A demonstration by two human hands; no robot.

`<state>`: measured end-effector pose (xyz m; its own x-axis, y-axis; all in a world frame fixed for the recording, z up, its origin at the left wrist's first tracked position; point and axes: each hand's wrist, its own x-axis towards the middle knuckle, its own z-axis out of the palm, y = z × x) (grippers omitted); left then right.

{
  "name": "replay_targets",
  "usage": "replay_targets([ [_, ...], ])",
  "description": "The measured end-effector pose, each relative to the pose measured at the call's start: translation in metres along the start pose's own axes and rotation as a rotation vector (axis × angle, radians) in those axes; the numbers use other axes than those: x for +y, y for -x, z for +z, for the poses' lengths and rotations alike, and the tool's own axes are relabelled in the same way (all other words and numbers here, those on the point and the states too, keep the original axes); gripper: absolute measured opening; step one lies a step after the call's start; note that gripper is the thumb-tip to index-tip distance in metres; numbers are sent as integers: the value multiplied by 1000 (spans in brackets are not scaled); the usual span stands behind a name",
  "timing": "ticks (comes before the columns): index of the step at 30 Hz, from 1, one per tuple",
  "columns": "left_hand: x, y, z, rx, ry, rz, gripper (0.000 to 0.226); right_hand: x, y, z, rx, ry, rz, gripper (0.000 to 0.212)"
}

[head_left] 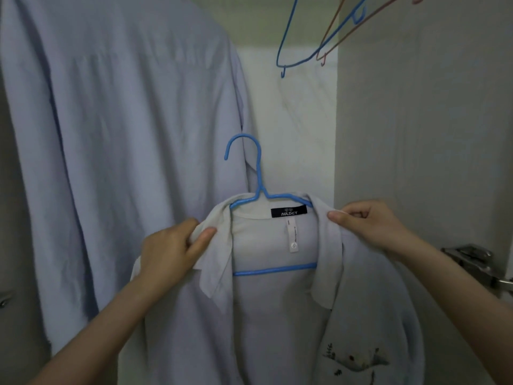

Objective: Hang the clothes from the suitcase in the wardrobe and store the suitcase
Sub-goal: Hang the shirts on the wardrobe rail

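Hands: left hand pinches the left collar of a pale lavender collared shirt between thumb and curled fingers; right hand grips the right collar and shoulder the same way.
Hung garment: large pale lavender shirt hangs in the wardrobe at the left, filling that side of the view.
Held shirt: draped on a blue plastic-coated wire hanger, front open, held low in front of the wardrobe opening; its hook is free, touching no rail.
Wardrobe wall: light grey panel at the right, with a metal door handle near the right forearm.
Spare hangers: blue and pink wire hangers hang empty at the top.
Embroidery: small plant-and-animal motif on the held shirt's lower right front.
Label: black brand tag inside the neck.
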<state>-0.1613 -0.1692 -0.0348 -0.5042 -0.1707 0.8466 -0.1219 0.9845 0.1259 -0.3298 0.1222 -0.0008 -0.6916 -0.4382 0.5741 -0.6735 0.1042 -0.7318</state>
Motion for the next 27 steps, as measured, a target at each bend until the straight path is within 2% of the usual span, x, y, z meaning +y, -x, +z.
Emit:
replay_targets([
  [3, 7, -19, -2, 40, 30, -110, 50, -3, -8, -6, -15, -80, 47, 13],
  [5, 5, -36, -3, 54, 129, -241, 61, -10, -12, -18, -137, -112, 71, 10],
  [7, 1, -52, -4, 61, 276, -352, 58, -17, -15, -34, -250, -69, 83, 13],
  [8, 0, -59, -6, 74, 314, -375, 56, -21, -16, -40, -261, -41, 88, 21],
  [10, 2, -72, -10, 73, 321, -380, 57, -25, -20, -48, -176, -64, 101, 28],
  [12, 7, -85, -15, 63, 317, -350, 57, -30, -25, -51, -14, -180, 130, 26],
  [16, 17, -110, -20, 92, 343, -160, 54, -48, -29, -57, 130, -290, 182, 26],
  [21, 36, -117, 1, -69, 187, -10, 92, -74, -33, -66, 210, -363, 189, 20],
  [27, 57, -115, 18, -217, 562, -81, 63, -94, -32, -77, 337, -450, 166, 17],
])
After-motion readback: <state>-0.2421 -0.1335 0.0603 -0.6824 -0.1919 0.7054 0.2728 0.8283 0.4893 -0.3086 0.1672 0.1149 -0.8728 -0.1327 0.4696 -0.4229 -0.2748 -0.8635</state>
